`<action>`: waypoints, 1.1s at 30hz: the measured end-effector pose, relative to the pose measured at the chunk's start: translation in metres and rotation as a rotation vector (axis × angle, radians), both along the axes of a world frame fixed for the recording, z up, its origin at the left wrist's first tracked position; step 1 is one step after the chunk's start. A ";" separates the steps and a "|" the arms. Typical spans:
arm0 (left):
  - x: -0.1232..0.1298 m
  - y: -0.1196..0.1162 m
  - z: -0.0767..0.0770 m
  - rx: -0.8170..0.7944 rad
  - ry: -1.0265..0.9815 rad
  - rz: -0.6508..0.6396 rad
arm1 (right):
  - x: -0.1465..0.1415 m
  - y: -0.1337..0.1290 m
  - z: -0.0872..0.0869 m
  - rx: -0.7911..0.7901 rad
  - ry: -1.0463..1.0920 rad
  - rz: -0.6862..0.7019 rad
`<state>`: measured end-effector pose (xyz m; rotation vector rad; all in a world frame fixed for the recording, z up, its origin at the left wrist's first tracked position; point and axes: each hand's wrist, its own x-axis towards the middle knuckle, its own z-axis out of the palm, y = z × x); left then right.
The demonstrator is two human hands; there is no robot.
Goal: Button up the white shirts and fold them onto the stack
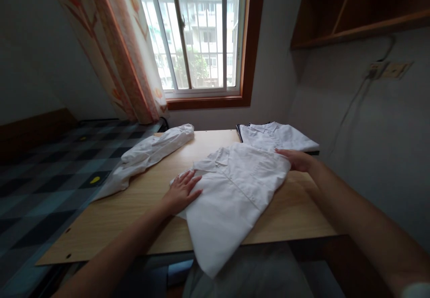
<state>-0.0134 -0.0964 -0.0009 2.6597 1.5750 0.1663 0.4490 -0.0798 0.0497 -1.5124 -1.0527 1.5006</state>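
A white, collared, button-front shirt (pixel 228 199) lay across a pale wooden board (pixel 292 222), its lower end drooping over the near edge. The left hand (pixel 179 192) rested beside the collar, fingers spread wide; the right hand (pixel 297 160) touched the far right side, fingers extended, though whether they pinched cloth could not be told. The overhanging cloth's weight risked pulling the shirt off or skewing its creases if both hands lifted. A forward push from the right hand could have rumpled the folded white garment (pixel 284 137) just beyond. Bare wood offered room at near right and toward a crumpled white garment (pixel 151 152), which reached the board's left edge beside dark checked bedding (pixel 43 177).
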 end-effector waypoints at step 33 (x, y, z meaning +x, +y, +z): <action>-0.049 0.036 0.048 -0.360 -0.766 0.514 | -0.100 0.032 -0.034 0.396 -1.068 0.073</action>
